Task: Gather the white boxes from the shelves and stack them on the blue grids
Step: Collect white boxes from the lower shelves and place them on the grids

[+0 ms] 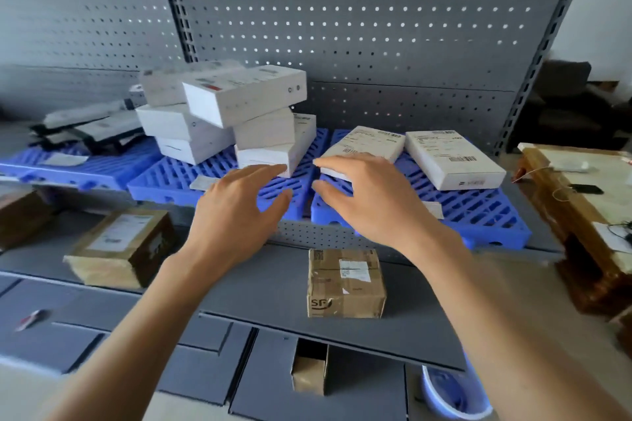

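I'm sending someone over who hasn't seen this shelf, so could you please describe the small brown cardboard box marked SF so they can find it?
Start at the grey perforated shelving unit and drop below its row of blue plastic grids to the flat grey ledge. The small brown cardboard box sits alone there, between the person's forearms. Only it carries black SF lettering on its front.

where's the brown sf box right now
In the head view the brown SF box sits low and centre on the grey shelf, below the blue grids, between the person's forearms.
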Tool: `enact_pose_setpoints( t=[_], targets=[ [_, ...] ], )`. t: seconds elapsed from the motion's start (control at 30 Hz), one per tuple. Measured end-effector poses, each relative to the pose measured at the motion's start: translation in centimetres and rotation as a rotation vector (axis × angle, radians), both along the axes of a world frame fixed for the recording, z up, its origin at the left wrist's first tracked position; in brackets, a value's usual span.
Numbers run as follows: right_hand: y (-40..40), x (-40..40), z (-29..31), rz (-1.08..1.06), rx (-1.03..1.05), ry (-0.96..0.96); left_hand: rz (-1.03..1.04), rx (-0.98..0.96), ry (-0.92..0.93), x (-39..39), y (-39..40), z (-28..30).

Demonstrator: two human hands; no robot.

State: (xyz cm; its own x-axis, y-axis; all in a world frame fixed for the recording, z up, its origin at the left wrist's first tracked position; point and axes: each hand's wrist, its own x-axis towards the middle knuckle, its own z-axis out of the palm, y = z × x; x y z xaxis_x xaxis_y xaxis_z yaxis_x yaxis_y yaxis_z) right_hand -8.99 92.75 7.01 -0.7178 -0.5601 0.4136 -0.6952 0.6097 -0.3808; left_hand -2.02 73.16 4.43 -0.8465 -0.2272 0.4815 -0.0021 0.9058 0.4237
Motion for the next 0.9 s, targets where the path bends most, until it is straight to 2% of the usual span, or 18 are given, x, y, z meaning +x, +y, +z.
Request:
enact_pose_setpoints(
  t=[0.37, 0.7, 0.9],
  targets=[
    [-16.5, 12.6, -1.6, 0.221, 0.149, 0.005, 0.273, -0.052, -0.162, 17.3, -14.0, -1.0],
    [-31.3, 23.8, -6.5, 0.458, 0.213, -0.006, 0.485, 0.066, -0.234, 33.9, -24.2, -4.5],
    [-39.3, 28.7, -8.4, 0.637, 0.259, 0.007, 0.645, 0.084, -0.251, 40.5, -28.9, -6.0]
  ],
)
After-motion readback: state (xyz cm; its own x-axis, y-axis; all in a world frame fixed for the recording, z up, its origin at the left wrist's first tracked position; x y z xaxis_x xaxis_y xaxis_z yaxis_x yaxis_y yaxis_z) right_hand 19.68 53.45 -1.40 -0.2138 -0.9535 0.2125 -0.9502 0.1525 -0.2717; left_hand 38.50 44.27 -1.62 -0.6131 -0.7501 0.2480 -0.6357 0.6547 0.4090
